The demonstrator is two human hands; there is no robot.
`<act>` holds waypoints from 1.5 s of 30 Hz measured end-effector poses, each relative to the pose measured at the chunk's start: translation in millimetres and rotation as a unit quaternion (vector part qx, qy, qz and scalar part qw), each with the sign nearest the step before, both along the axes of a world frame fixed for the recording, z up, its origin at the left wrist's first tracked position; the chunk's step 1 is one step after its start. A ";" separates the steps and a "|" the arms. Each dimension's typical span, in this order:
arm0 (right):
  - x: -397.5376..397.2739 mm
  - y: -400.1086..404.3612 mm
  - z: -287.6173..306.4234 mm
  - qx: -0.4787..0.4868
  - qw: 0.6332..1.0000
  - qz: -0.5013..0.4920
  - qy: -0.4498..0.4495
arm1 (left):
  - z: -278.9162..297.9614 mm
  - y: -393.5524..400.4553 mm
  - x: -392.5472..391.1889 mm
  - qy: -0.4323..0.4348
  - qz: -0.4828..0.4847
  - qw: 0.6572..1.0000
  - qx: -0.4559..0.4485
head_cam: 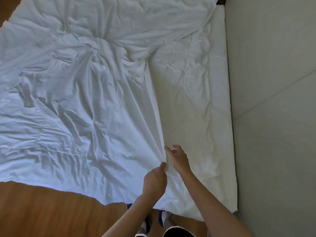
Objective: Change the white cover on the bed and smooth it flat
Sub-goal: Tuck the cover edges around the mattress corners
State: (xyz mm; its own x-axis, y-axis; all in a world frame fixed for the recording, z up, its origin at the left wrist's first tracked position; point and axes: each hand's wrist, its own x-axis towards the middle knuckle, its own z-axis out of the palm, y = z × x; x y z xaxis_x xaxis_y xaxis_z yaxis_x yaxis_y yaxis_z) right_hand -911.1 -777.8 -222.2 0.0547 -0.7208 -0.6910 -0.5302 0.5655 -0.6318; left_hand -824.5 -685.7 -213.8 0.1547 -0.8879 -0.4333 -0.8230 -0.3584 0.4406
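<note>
The white cover (77, 100) lies crumpled over the left and middle of the bed (220, 117), with its right edge running as a long fold from the far middle down to the near edge, where both hands meet it. The left hand (154, 181) pinches that edge between thumb and curled fingers. The right hand (178, 159) sits just beyond it on the same fold, fingers spread and loose; it seems to touch the cloth without gripping, though blur makes that uncertain. The uncovered strip of bed lies to the right of both hands, so the edge would have to be drawn rightward, toward the wall (273, 82).
</note>
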 end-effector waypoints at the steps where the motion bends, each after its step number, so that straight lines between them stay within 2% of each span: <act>1: 4.3 -16.8 -1.3 0.005 0.999 0.033 0.019 | -0.5 2.8 -8.3 0.009 -0.018 1.000 -0.007; 3: 8.4 -40.1 -9.8 -0.029 0.986 0.127 0.105 | -2.6 6.5 -24.6 0.040 -0.045 0.998 -0.009; 5: 4.2 -50.1 -17.1 -0.087 0.952 0.214 0.202 | -3.7 9.1 -42.1 0.064 -0.076 0.995 0.008; 7: -14.0 -51.5 -27.2 -0.110 0.931 0.238 0.254 | 0.6 13.0 -61.7 0.083 -0.122 0.988 0.035; 10: -59.6 -50.5 -48.3 -0.081 0.942 0.183 0.269 | 4.9 21.1 -90.7 0.129 -0.194 0.970 0.075; 15: -127.5 -45.4 -72.7 -0.056 0.952 0.108 0.281 | -4.2 21.8 -121.9 0.173 -0.248 0.933 0.193; 18: -174.9 -18.4 -84.3 -0.061 0.940 0.060 0.331 | -13.5 23.7 -134.0 0.186 -0.302 0.908 0.225; 22: -228.7 36.8 -104.1 -0.011 0.915 0.064 0.398 | -26.1 42.8 -147.7 0.181 -0.353 0.884 0.248; 25: -244.4 51.1 -121.7 0.019 0.928 0.014 0.371 | -42.9 52.5 -154.8 0.136 -0.319 0.905 0.244; 29: -239.9 47.7 -130.4 -0.020 0.930 -0.053 0.362 | -79.5 53.7 -129.7 0.060 -0.137 0.973 0.176; 31: -230.7 52.3 -135.7 -0.037 0.924 -0.090 0.369 | -92.1 46.4 -110.9 0.075 -0.036 0.988 0.130; 33: -217.8 58.9 -143.7 -0.045 0.927 -0.129 0.350 | -96.5 37.8 -98.7 0.091 0.012 0.992 0.090; 35: -204.6 64.7 -151.5 -0.031 0.931 -0.213 0.295 | -96.6 34.5 -93.6 0.127 0.034 0.988 0.082; 36: -200.6 67.2 -155.6 -0.024 0.927 -0.287 0.239 | -95.3 35.9 -93.1 0.149 0.036 0.984 0.093; 38: -194.2 70.4 -153.5 0.012 0.899 -0.425 0.106 | -92.2 49.9 -94.6 0.193 0.025 0.970 0.144; 39: -192.7 71.0 -148.9 0.031 0.890 -0.451 0.065 | -90.6 61.4 -96.8 0.214 0.011 0.961 0.174; 42: -188.6 75.4 -133.4 0.002 0.905 -0.423 0.049 | -83.4 107.0 -108.0 0.232 -0.043 0.944 0.230; 45: -190.8 96.8 -121.8 -0.102 0.947 -0.274 0.131 | -81.7 143.2 -120.4 0.203 -0.069 0.954 0.210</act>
